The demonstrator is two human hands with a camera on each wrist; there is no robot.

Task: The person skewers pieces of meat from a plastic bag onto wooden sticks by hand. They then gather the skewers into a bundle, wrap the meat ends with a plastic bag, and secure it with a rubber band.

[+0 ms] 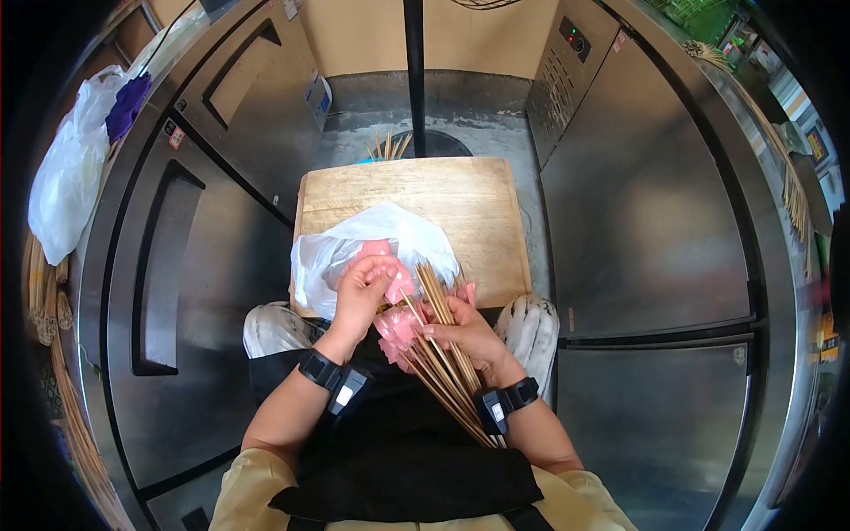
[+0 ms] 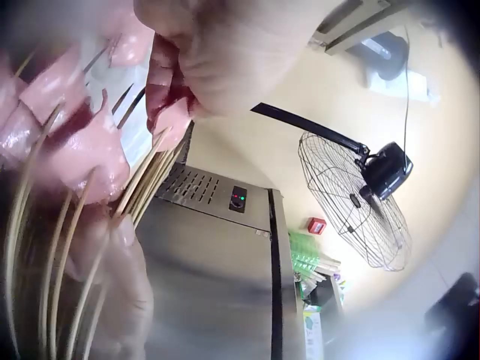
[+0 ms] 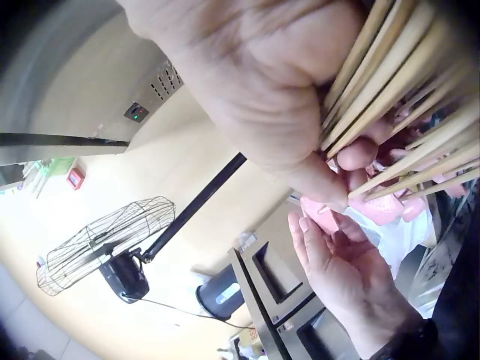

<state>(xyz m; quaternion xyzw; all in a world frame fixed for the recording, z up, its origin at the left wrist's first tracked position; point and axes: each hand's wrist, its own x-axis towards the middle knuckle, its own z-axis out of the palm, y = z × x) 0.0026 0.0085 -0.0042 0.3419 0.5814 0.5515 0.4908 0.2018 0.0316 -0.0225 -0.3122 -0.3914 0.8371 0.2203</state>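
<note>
My left hand (image 1: pixel 358 296) pinches a pink meat slice (image 2: pixel 172 124) by its edge at the front of a white plastic bag (image 1: pixel 390 221). More pink slices (image 1: pixel 375 250) show inside the bag's mouth. In my right hand (image 1: pixel 474 334) I grip a bundle of thin wooden skewers (image 1: pixel 452 380), which slants from the bag toward my lap. Pink slices are threaded on several of these skewers, bunched below the left hand. In the left wrist view, a skewer tip meets the pinched slice. My right thumb lies along the skewers, and its palm hides part of the bundle in the right wrist view.
The bag lies on a wooden board (image 1: pixel 478 199) in front of my knees. Steel refrigerator cabinets (image 1: pixel 646 195) stand close on both sides. Behind the board are a black pole (image 1: pixel 414 71) and more upright skewers (image 1: pixel 390 146). A white bag (image 1: pixel 75 168) hangs at the left.
</note>
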